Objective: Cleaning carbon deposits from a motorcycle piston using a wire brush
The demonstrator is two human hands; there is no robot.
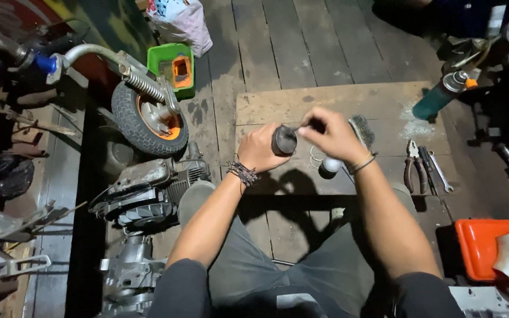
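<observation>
Both hands (301, 144) around dark cylinder (284, 140)

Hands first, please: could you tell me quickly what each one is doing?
Left hand: closed around a dark cylindrical part.
Right hand: pinching a thin tool.

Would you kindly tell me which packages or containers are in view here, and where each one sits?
Plastic bag: top centre on the floor, white with a coloured print.
Green box: below the bag, square, orange inside.
Spray can: upper right, teal, lying tilted.
Orange tray: lower right, rectangular.
</observation>
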